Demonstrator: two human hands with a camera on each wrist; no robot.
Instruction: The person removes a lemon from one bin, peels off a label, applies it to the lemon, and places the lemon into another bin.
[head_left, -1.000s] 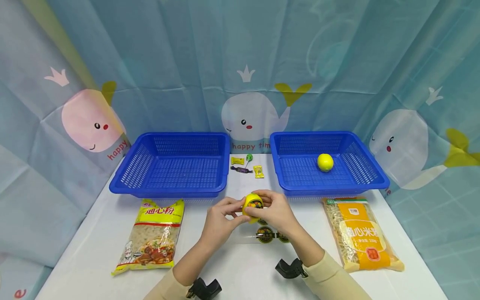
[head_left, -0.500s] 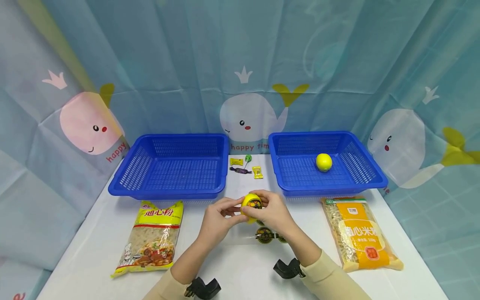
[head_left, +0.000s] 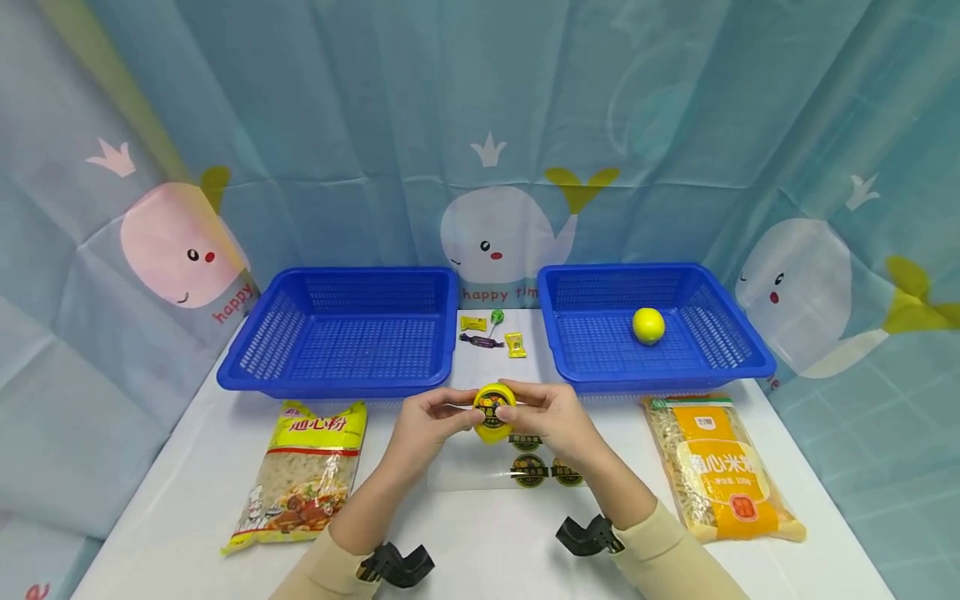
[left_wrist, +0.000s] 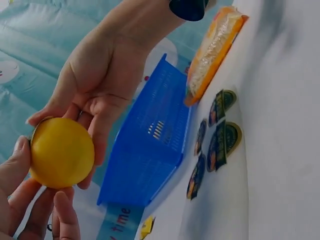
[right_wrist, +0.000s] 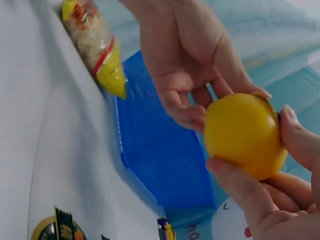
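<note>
Between both hands, above the middle of the white table, is a yellow lemon [head_left: 492, 435] with a round black-and-gold sticker [head_left: 491, 407] on the side facing me. My left hand [head_left: 423, 425] holds it from the left, thumb at the sticker's edge. From the other side my right hand [head_left: 551, 417] grips it, thumb pressed on the sticker. In the left wrist view the bare back of the lemon [left_wrist: 62, 152] shows, fingers around it. Below the hands lies a clear sheet [head_left: 472, 471] bearing several more round stickers [head_left: 529, 470].
Two blue baskets [head_left: 337, 392] stand at the back; the right basket [head_left: 660, 385] contains another lemon [head_left: 648, 326]. Several candies, among them a purple one [head_left: 482, 341], lie between them. A yellow pasta bag [head_left: 300, 479] is at left, an orange noodle bag [head_left: 723, 471] at right.
The lemon has turned so its sticker faces me more fully and has shifted slightly left. The left hand has moved a little left, and its thumb now touches the sticker's edge.
</note>
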